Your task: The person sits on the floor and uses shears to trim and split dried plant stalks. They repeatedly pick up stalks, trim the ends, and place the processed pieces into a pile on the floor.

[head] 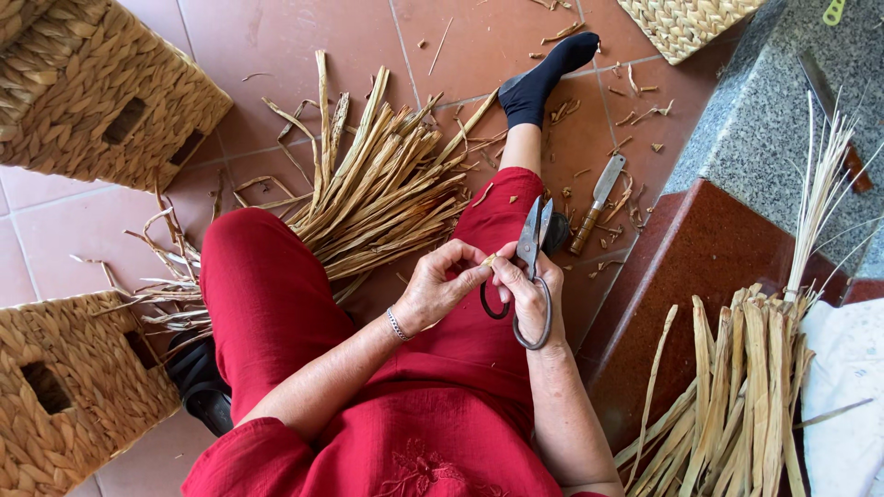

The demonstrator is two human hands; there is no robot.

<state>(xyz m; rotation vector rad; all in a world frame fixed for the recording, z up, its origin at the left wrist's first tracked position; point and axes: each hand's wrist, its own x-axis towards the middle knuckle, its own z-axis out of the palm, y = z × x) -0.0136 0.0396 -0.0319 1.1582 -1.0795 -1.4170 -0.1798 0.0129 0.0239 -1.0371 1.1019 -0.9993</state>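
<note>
I sit on a tiled floor in red clothes, seen from above. My right hand (527,296) grips a pair of dark metal scissors (532,248) by their looped handles, blades pointing up and nearly closed. My left hand (440,285) pinches a small piece of dried straw (489,260) right beside the blades, above my right knee. A bracelet circles my left wrist. A loose bundle of dried straw strips (378,189) lies on the floor between my legs.
Woven baskets stand at the upper left (101,92) and lower left (64,391), another at top right (686,23). A knife with a wooden handle (597,191) lies among scraps. More straw strips (737,387) lean against a granite step (764,129).
</note>
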